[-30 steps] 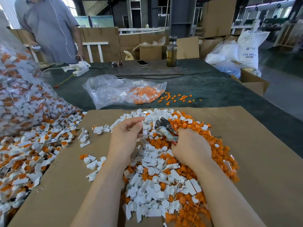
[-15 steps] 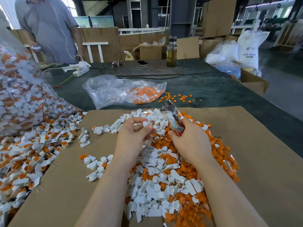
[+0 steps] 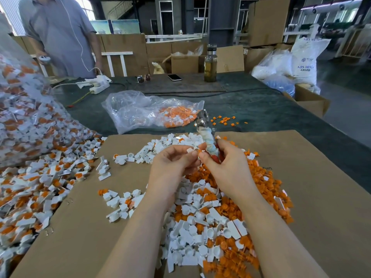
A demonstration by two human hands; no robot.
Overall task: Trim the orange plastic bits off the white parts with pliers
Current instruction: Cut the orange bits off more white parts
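Observation:
My left hand (image 3: 172,165) pinches a small white part with an orange bit (image 3: 193,151) between thumb and fingertips. My right hand (image 3: 228,167) grips the cloth-wrapped handles of the pliers (image 3: 204,130), whose metal jaws point up and away, above the part. Both hands hover over a heap of white parts and orange bits (image 3: 210,223) on a sheet of cardboard (image 3: 321,197). Untrimmed white-and-orange parts (image 3: 40,189) spill across the left side.
A big clear bag of untrimmed parts (image 3: 22,121) rises at the left. A smaller clear bag with orange bits (image 3: 152,113) lies beyond the cardboard on the dark table (image 3: 261,109). A bottle (image 3: 210,64), phone (image 3: 174,77) and power strip (image 3: 99,85) sit farther back, where a person (image 3: 60,35) stands.
Both hands rose from the heap. My left hand picked up a part and brought it beside my right hand, while the pliers swung from lying low to pointing upward.

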